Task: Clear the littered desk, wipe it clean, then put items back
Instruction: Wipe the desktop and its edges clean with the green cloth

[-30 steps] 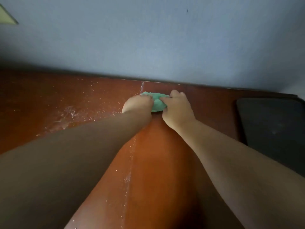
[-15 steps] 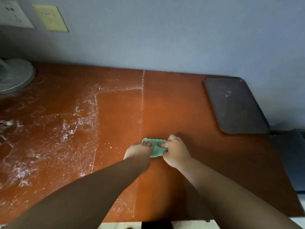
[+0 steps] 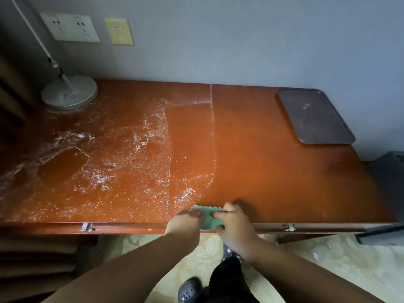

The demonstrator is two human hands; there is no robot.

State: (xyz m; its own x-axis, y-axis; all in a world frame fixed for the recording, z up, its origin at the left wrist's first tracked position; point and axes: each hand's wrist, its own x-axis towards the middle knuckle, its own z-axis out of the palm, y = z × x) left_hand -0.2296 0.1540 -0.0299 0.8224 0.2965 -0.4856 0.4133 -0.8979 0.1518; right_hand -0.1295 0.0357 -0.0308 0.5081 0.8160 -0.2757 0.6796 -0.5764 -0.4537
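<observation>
A small green cloth [image 3: 207,217] lies at the front edge of the red-brown desk [image 3: 273,171]. My left hand [image 3: 185,223] holds its left side and my right hand [image 3: 235,226] holds its right side, fingers curled over it. Most of the cloth is hidden under my hands. White powder [image 3: 109,167] covers the left half of the desk, with a wiped strip running from the back wall to the cloth.
A lamp base [image 3: 68,92] stands at the back left, a dark tray [image 3: 314,115] at the back right. Wall sockets [image 3: 70,27] sit above the desk. A dark object [image 3: 389,171] stands right of the desk. My foot [image 3: 189,289] is on the floor below.
Both hands have dragged the green cloth from the back wall across the desk to its front edge. My head has pulled back, bringing the lamp base, sockets and tray into view.
</observation>
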